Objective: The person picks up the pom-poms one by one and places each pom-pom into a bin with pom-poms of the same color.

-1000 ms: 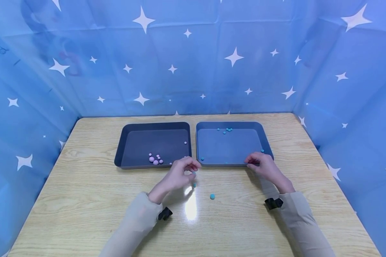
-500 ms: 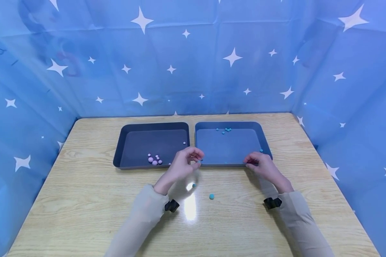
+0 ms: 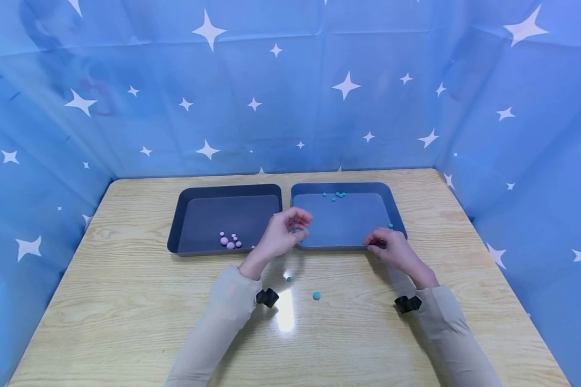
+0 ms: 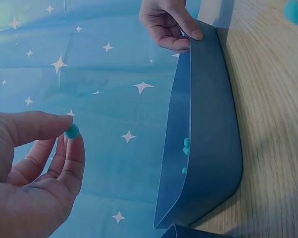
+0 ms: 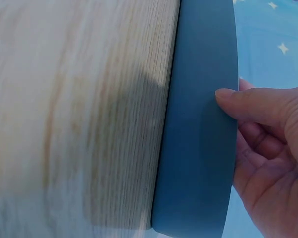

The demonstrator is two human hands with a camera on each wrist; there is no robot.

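Note:
My left hand [image 3: 283, 234] pinches a small teal pom-pom [image 4: 72, 131] between thumb and fingertip, raised over the left edge of the blue tray [image 3: 344, 220]. With its thumb outside and fingers inside, my right hand [image 5: 273, 134] grips the near wall of that same tray. Several teal pom-poms [image 3: 341, 195] lie along the tray's far side, and one more teal pom-pom [image 3: 390, 226] is by its right wall. On the table in front are a larger teal pom-pom [image 3: 317, 295] and a smaller teal pom-pom [image 3: 289, 279].
Left of the blue tray stands a dark tray [image 3: 222, 215] holding several pale purple pom-poms [image 3: 230, 241] near its front wall. Both trays sit on a wooden table [image 3: 126, 301]. A blue star-patterned curtain [image 3: 281, 107] surrounds the table's back and sides.
My left hand has carried the teal pom-pom up from the table, forward and right, to above the blue tray's left edge. The right hand keeps its hold on the tray wall.

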